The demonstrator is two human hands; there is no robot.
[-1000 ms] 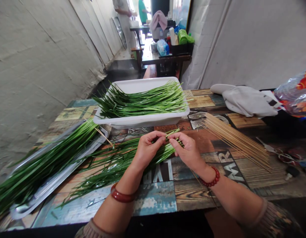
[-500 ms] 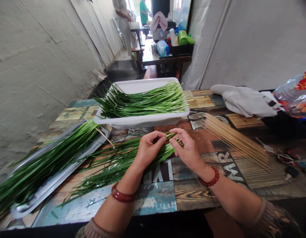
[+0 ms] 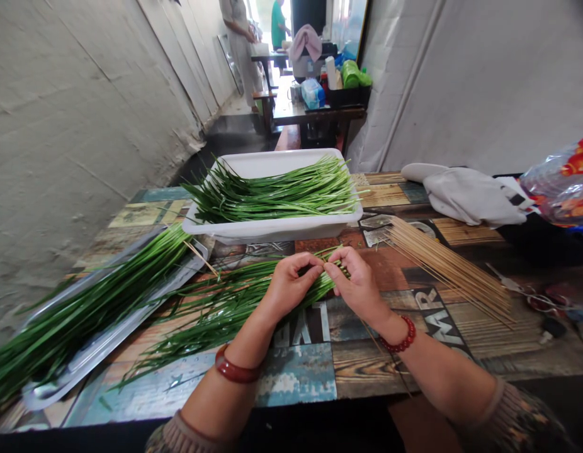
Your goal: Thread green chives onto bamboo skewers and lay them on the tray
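Over the middle of the table, my left hand (image 3: 294, 283) is pinched at the stem ends of loose long green chives (image 3: 216, 314). Facing it, my right hand (image 3: 357, 283) is closed too, thumb and forefinger meeting my left fingertips on a chive stem. The rest of that bunch lies under my hands, leaves fanning to the left. A thin stick (image 3: 374, 336) shows below my right hand and runs toward the table's front edge; whether that hand grips it is hidden. Beyond my hands, more chives (image 3: 282, 192) fill a white plastic tub (image 3: 272, 231).
At left, a clear tray (image 3: 116, 343) bears a thick chive bundle (image 3: 112, 308) with skewers through its stems. Bamboo skewers (image 3: 452, 270) lie at right, near scissors (image 3: 513, 283), a grey cap (image 3: 475, 195) and a red-patterned plastic bag (image 3: 565, 179). Two people stand in the background.
My left hand has shifted slightly right, its fingertips now closer to my right hand's. The right hand stays almost in place, and the view has moved a little.
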